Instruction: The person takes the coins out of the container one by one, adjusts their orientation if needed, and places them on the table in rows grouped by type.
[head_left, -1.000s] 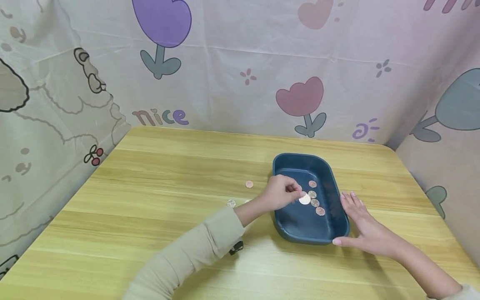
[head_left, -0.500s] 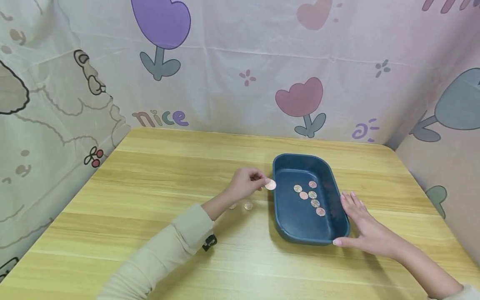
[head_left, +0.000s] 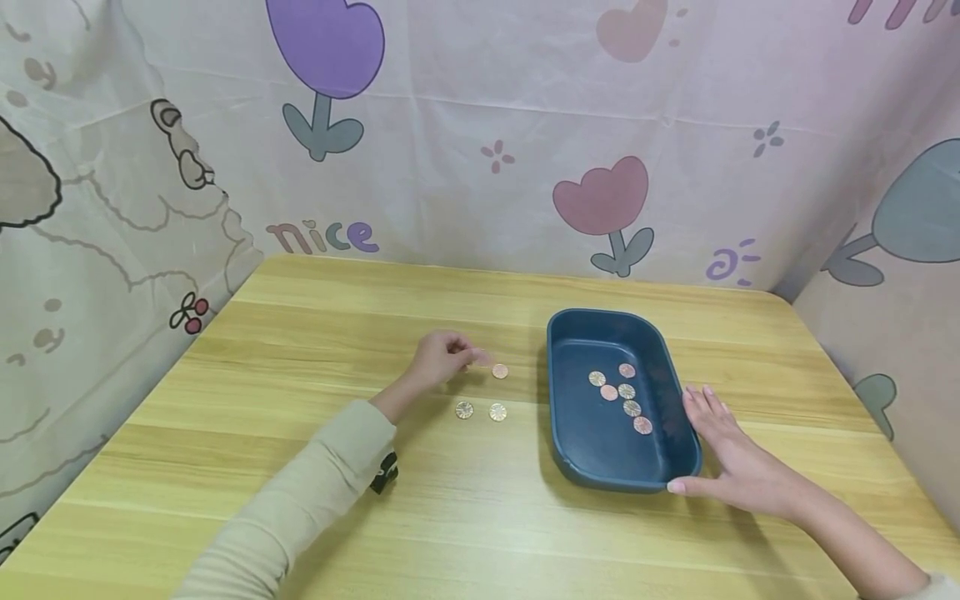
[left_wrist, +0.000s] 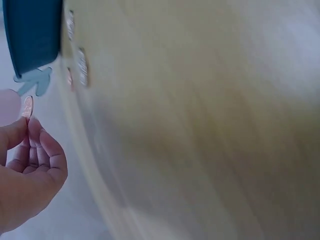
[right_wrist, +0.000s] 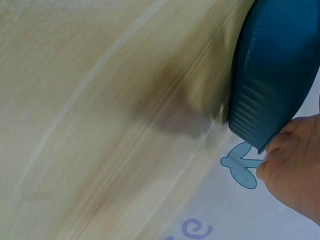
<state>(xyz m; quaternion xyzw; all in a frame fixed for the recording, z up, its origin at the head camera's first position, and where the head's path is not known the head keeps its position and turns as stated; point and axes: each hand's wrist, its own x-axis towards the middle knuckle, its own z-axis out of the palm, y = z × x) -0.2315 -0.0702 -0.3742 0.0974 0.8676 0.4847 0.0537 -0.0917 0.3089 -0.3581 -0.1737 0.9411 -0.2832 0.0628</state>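
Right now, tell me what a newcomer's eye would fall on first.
Probably the deep blue rectangular tray, right of centre on the yellow wood-grain table, with six small round coins inside. Next, the left hand, left of the tray, pinching a copper-coloured coin. Behind the table, a big purple tulip stands out on the pale cloth, upper left.

between the left hand (head_left: 438, 360) and the blue tray (head_left: 592, 446), a strip of bench (head_left: 525, 396) gives passage above flat coins (head_left: 498, 412); the tray's raised wall stands across that way, accessible from overhead, while the right hand (head_left: 738, 465) blocks its near right corner.
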